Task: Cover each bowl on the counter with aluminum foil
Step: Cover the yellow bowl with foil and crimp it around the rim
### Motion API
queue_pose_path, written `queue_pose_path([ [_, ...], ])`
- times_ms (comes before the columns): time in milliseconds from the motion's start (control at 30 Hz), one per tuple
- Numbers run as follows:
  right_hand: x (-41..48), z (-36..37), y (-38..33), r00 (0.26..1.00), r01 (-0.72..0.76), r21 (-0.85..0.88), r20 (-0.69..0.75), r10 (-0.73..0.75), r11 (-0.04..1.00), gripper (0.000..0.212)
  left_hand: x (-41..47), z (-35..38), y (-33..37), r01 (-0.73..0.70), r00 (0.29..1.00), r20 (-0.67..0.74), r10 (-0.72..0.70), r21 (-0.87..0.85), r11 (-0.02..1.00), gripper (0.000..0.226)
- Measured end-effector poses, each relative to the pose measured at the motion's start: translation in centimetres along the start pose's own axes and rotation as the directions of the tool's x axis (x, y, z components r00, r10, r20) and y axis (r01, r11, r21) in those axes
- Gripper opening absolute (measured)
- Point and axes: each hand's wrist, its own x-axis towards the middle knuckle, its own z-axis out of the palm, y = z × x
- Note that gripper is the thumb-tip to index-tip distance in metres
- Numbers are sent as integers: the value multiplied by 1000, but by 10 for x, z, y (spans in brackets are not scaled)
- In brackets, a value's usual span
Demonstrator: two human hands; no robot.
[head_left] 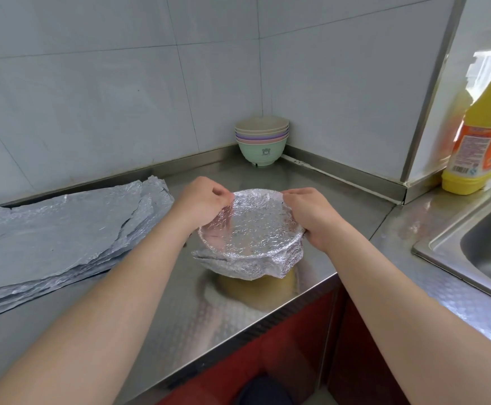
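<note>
- Nearest me, the yellow bowl (256, 283) stands on the steel surface (352, 206), close to its front edge. Only its lower wall shows.
- A foil sheet (253, 229) lies over the bowl's mouth. It is stretched across the top, and its near skirt hangs loose and crumpled below the rim.
- The left hand (200, 200) pinches the foil edge at the far-left rim, fingers curled.
- The right hand (311, 211) pinches the foil at the far-right rim, with its heel against the bowl's right side.
- Risk, as I judge it: pulling both pinches outward too hard could tear the thin sheet at the rim, or lift the near skirt off.
- Risk: the bowl looks light and sits near the edge. A downward tuck on the far side could tip it or push it toward me and off the surface.
- Risk: the near skirt is not pressed in, so the cover may spring open once let go.
- To the left, a stack of foil sheets (63, 229) lies flat, well apart from the bowl and in easy reach.
- To the right is a sink (486, 252), with a yellow bottle (478, 141) standing behind it.
- In the far corner stands a stack of bowls (262, 141), nested and with no foil on them. Nothing lies between them and the hands.
</note>
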Motion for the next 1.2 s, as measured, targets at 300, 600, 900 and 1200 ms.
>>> queue_pose_path([
  [300,17,-9,-1,999,-20,-1,42,20,1000,21,-1,-1,-9,111,994,39,-104,-294,949,11],
  [600,-68,-32,34,967,155,262,-237,-92,953,45,-46,-9,-24,119,993,31,-116,-382,917,28],
  [900,-84,0,45,965,138,397,-259,-33,907,44,-103,-8,-2,-5,954,-301,8,11,1000,15],
  [1200,-65,8,44,995,95,293,-69,-78,951,83,-97,18,3,-77,993,-102,59,-182,980,15],
])
